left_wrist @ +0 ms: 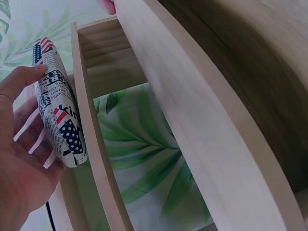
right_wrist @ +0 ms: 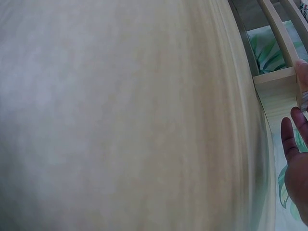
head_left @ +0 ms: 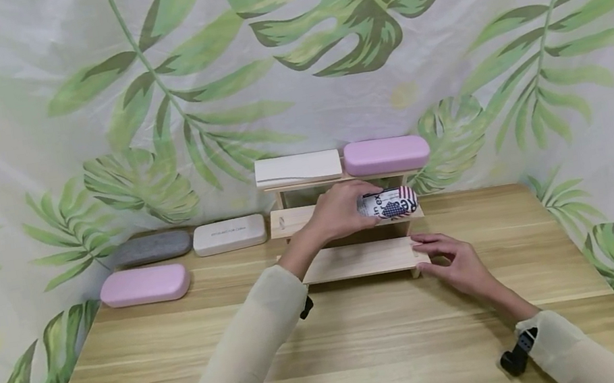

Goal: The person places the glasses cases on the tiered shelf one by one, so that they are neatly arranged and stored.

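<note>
My left hand (head_left: 341,211) grips a glasses case (head_left: 395,202) printed with lettering and stars and stripes. The case lies lengthwise at the right part of the middle tier of a three-tier wooden rack (head_left: 362,259). In the left wrist view, the thumb is on the near face of the patterned case (left_wrist: 57,98) and the other fingers reach behind it, close beside the tier's edge. My right hand (head_left: 455,261) holds the right end of the lowest tier, thumb at the front corner and fingers further back. Only part of that hand (right_wrist: 296,178) shows in the right wrist view.
On the top tier sit a white case (head_left: 298,168) and a pink case (head_left: 387,155). At the table's back left lie a grey case (head_left: 152,247), a white lettered case (head_left: 230,235) and another pink case (head_left: 145,286). Behind the table (head_left: 373,358) hangs a leaf-patterned cloth (head_left: 195,47).
</note>
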`<move>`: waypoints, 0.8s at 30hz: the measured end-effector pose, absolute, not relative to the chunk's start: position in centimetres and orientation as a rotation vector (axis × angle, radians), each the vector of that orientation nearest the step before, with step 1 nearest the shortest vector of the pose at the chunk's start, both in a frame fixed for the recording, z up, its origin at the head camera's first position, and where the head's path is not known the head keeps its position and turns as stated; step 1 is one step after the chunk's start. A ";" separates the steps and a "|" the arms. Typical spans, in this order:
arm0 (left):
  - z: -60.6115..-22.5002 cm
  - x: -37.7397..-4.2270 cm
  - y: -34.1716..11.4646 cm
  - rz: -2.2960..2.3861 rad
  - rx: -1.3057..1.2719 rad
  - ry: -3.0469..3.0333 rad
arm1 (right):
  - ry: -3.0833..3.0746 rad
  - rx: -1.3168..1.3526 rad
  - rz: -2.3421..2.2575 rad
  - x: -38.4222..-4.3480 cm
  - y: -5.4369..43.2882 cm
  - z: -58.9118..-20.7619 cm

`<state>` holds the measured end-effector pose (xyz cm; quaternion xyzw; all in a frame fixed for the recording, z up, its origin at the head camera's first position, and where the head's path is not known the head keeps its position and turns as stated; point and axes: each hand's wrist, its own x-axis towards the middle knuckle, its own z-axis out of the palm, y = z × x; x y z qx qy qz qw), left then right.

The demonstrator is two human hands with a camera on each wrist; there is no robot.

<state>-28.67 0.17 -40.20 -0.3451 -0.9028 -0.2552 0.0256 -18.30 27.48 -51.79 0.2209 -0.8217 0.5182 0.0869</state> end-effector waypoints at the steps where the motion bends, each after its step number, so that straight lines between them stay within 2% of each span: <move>1: -40.3 -28.7 0.3 -0.792 -1.066 -2.789 | -2.451 0.655 1.541 -18.5 27.7 -52.2; 6: -40.5 -28.8 1.0 -0.790 -1.067 -2.783 | -2.446 0.649 1.534 -19.3 28.4 -54.0; 24: -40.6 -29.6 3.6 -0.666 -1.133 -2.796 | -2.446 0.681 1.540 -19.4 28.7 -54.0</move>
